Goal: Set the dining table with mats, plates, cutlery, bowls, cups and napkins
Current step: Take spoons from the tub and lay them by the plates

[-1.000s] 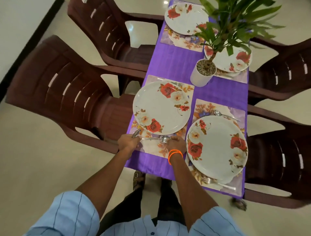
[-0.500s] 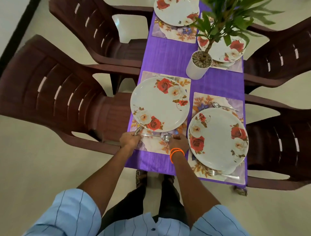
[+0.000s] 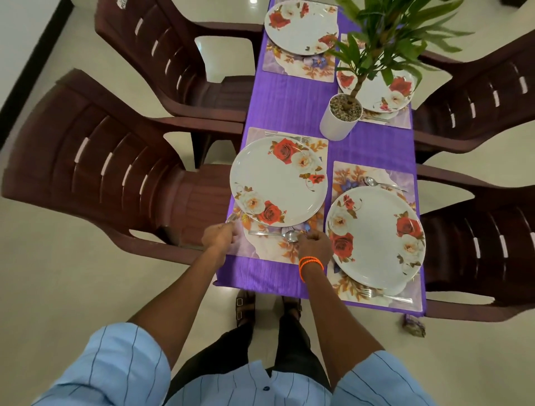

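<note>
Head: shiny steel spoon [image 3: 285, 234] flat on floral mat [image 3: 267, 249].

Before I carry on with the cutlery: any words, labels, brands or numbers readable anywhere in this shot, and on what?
No text can be read.
Sticker on the far left chair's backrest: cut off by the frame edge and too blurred to read.
Plates, such as the near left plate: rose patterns only, no lettering.
Placemats, white plant pot, purple tablecloth: no print visible.
</note>
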